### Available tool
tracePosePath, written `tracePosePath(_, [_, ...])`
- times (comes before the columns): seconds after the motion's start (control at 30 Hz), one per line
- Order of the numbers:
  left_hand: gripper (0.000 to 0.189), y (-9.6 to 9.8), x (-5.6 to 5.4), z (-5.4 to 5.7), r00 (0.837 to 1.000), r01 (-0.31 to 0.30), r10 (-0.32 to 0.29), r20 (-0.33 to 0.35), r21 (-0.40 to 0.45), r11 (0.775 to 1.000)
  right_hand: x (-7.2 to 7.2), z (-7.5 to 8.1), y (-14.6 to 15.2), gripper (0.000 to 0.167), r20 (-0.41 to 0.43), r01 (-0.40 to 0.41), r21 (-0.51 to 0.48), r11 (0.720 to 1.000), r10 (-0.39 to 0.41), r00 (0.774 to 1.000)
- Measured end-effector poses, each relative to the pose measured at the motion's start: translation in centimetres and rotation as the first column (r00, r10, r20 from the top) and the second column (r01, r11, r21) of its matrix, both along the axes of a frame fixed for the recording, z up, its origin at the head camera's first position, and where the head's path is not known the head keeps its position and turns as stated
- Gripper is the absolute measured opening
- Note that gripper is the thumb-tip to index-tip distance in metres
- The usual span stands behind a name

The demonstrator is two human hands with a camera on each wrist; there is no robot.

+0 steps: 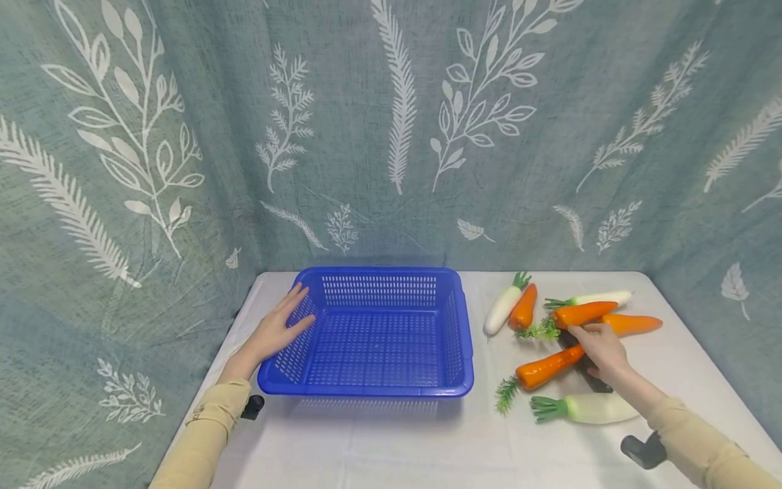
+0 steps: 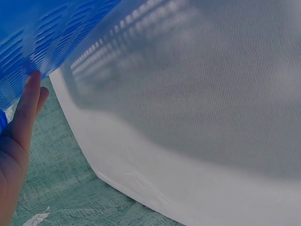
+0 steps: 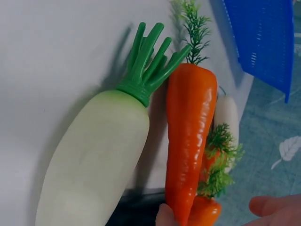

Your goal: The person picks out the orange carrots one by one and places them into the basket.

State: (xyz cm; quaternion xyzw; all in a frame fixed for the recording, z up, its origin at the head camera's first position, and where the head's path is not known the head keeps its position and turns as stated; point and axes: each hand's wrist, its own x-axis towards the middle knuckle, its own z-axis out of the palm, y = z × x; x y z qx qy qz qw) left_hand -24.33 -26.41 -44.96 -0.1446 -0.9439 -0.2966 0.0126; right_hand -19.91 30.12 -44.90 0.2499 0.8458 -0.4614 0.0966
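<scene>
My left hand (image 1: 275,331) lies with its fingers spread at the left rim of a blue plastic basket (image 1: 366,391). In the left wrist view, straight fingers (image 2: 29,106) overlap the basket's slotted wall (image 2: 47,40). My right hand (image 1: 601,350) is over a pile of vegetables, its fingertips right at an orange carrot (image 1: 583,313). Below the hand, a long carrot with a green top (image 1: 546,369) lies across a dark, long vegetable (image 1: 601,385). The right wrist view shows a wide gap between the thumb (image 3: 165,215) and a finger (image 3: 268,205).
Nearest the front lies a thick white radish (image 1: 601,409). A slimmer white radish (image 1: 504,309) and a short carrot (image 1: 523,309) lie beside the basket. Another white radish (image 1: 601,299) and a carrot (image 1: 635,324) are at the far right. A patterned curtain (image 1: 379,136) hangs behind the table.
</scene>
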Motion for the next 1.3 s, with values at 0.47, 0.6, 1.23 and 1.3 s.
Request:
tracePosePath(0.47, [0.068, 0.0, 0.1, 0.3, 1.000, -0.009, 0.009, 0.012, 0.015, 1.000, 0.9, 1.2, -1.9, 0.053, 0.117, -0.039, -0.278, 0.960, 0.074, 0.990])
tracePosePath(0.6, [0.067, 0.1, 0.1, 0.2, 1.000, -0.009, 0.009, 0.004, 0.015, 1.000, 0.7, 0.9, -2.5, 0.058, 0.155, -0.056, -0.292, 0.955, 0.105, 0.982])
tracePosePath(1.23, [0.061, 0.1, -0.1, -0.3, 0.999, -0.004, 0.005, -0.048, 0.025, 1.000, 0.6, -0.8, -3.5, 0.053, 0.087, -0.094, -0.270, 0.958, 0.121, 0.989])
tracePosePath(1.3, [0.061, 0.1, 0.0, -0.2, 0.999, -0.005, 0.006, -0.045, 0.028, 1.000, 0.6, -0.8, -3.5, 0.053, 0.086, -0.091, -0.270, 0.959, 0.118, 0.989])
